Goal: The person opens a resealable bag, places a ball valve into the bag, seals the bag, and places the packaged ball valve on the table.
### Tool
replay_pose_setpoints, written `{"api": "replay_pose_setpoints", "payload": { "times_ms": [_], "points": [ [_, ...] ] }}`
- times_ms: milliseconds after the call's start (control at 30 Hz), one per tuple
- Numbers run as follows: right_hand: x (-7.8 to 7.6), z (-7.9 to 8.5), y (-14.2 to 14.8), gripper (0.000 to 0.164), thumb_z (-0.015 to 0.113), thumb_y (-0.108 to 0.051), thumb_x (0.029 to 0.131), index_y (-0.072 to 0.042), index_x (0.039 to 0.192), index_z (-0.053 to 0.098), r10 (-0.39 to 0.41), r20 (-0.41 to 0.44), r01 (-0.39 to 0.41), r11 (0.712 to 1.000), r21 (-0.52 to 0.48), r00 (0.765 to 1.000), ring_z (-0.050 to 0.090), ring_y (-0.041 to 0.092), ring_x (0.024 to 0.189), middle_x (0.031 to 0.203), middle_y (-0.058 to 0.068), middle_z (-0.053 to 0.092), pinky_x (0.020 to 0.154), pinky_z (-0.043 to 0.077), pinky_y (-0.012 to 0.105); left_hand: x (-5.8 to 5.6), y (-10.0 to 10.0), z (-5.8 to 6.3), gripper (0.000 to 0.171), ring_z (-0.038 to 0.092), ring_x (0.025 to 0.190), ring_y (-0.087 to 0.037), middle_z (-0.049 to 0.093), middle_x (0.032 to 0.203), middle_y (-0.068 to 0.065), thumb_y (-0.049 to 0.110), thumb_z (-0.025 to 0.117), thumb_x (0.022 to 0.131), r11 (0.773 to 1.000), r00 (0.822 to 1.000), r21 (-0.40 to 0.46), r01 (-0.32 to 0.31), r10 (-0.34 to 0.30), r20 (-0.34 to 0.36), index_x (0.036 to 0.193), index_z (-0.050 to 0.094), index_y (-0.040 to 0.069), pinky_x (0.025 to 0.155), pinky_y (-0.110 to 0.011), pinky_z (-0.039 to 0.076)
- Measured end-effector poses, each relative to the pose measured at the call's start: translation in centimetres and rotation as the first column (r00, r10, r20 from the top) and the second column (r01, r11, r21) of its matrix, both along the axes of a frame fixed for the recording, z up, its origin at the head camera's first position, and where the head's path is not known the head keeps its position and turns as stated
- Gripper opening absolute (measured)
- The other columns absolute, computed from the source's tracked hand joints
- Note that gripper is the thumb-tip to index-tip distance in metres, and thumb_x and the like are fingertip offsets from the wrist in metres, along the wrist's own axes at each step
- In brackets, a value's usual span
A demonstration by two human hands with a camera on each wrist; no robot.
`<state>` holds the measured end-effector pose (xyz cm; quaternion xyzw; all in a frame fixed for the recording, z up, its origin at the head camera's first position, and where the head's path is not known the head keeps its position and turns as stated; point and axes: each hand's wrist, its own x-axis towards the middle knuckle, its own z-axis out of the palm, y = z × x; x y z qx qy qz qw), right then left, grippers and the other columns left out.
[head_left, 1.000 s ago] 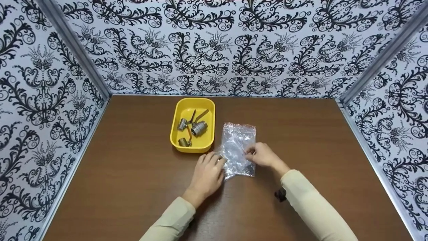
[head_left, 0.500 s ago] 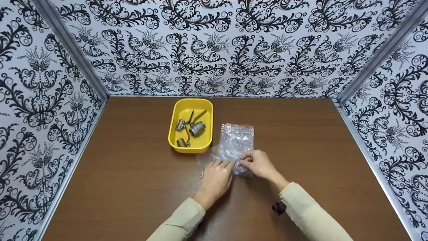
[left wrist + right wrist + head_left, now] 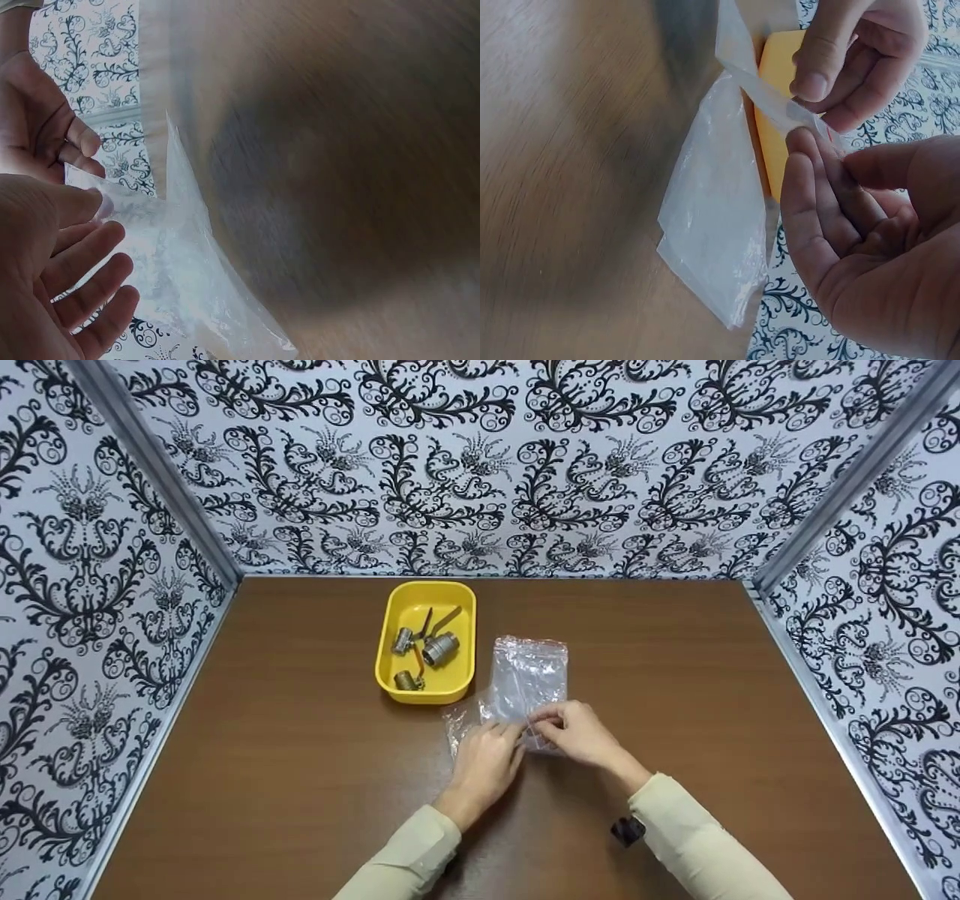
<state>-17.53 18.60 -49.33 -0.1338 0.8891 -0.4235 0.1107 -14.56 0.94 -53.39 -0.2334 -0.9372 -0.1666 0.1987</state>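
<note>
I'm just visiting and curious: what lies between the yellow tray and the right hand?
In the head view: a narrow strip of bare table beside the yellow tray, then clear plastic bagging up to the right hand.

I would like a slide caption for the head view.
Left hand and right hand hold a clear bag partly over a second bag, near a yellow tray with three lever valves.

Black scrollwork patterns the white back wall (image 3: 480, 472), left wall (image 3: 60, 645) and right wall (image 3: 889, 615). Grey posts (image 3: 150, 457) line the two back corners. The tabletop (image 3: 300, 750) is brown and wood-grained, with pale trim (image 3: 161, 742) down both sides and a faint sheen toward the front.
</note>
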Motion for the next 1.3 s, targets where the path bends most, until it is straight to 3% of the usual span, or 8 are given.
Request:
{"api": "replay_pose_setpoints", "payload": {
  "times_ms": [200,433,667,800,933,1133,1300],
  "points": [
    [0.2,-0.1,-0.2,0.024,0.066,-0.012,0.089,0.001,0.109,0.07,0.018,-0.003,-0.018,1.0,-0.017,1.0,0.07,0.017,0.08,0.103,0.015,0.073,0.064,0.055,0.021,0.1,0.2,0.3,0.02,0.065,0.08,-0.017,0.076,0.091,0.0,0.029,0.061,0.094,1.0,0.999,0.029,-0.01,0.008,0.045,0.102,0.071,0.014,0.073,-0.032,0.054],
    [0.3,-0.5,-0.2,0.024,0.068,-0.011,0.087,0.001,0.108,0.07,-0.019,-0.007,0.019,0.999,-0.03,1.0,0.07,0.015,0.079,0.102,0.015,0.074,0.066,0.055,0.02,0.2,0.4,0.4,0.019,0.067,0.084,-0.017,0.076,0.093,-0.001,0.028,0.059,0.095,0.998,0.998,0.069,-0.009,0.005,0.065,0.101,0.072,0.014,0.075,-0.033,0.054],
    [0.6,-1.0,-0.5,0.02,0.067,-0.006,0.085,-0.003,0.104,0.071,-0.009,-0.016,0.008,0.999,-0.034,1.0,0.067,0.01,0.075,0.092,0.009,0.075,0.064,0.052,0.018,-0.1,0.4,0.1,0.022,0.067,0.074,-0.02,0.074,0.08,0.001,0.035,0.059,0.096,0.989,0.995,0.128,-0.077,0.068,0.074,0.088,0.069,0.017,0.066,-0.035,0.052],
    [0.9,-1.2,-0.7,0.022,0.066,-0.006,0.087,-0.004,0.108,0.071,0.014,-0.02,-0.015,0.999,-0.043,1.0,0.07,0.015,0.077,0.092,0.008,0.076,0.064,0.051,0.018,-0.2,0.2,0.0,0.018,0.066,0.07,-0.021,0.072,0.076,0.001,0.031,0.061,0.094,0.985,0.993,0.143,-0.097,0.087,0.074,0.086,0.068,0.016,0.064,-0.038,0.051],
    [1.0,-1.4,-0.8,0.021,0.066,-0.007,0.089,-0.004,0.109,0.07,0.014,-0.026,-0.015,0.998,-0.055,1.0,0.072,0.021,0.08,0.093,0.01,0.076,0.064,0.054,0.02,-0.3,0.1,0.1,0.015,0.066,0.072,-0.023,0.072,0.077,-0.002,0.025,0.06,0.094,0.984,0.992,0.157,-0.087,0.07,0.109,0.086,0.066,0.014,0.065,-0.039,0.052],
    [1.0,-1.6,-0.8,0.024,0.066,-0.017,0.092,-0.002,0.11,0.069,0.011,0.019,-0.009,0.994,-0.112,1.0,0.071,0.027,0.08,0.095,0.015,0.074,0.067,0.058,0.032,-0.3,0.0,0.4,0.012,0.066,0.075,-0.023,0.073,0.082,-0.005,0.021,0.06,0.094,0.985,0.984,0.157,-0.068,0.041,0.173,0.09,0.068,0.013,0.068,-0.039,0.054],
    [1.0,-1.6,-0.9,0.019,0.065,-0.007,0.088,-0.002,0.106,0.069,-0.003,0.013,0.004,0.998,-0.068,1.0,0.066,0.019,0.069,0.085,0.01,0.072,0.06,0.054,0.023,-0.3,-0.1,0.4,0.011,0.067,0.078,-0.021,0.074,0.085,-0.004,0.022,0.06,0.094,0.987,0.983,0.154,-0.04,0.011,0.183,0.093,0.068,0.014,0.07,-0.036,0.055]
  ]
}}
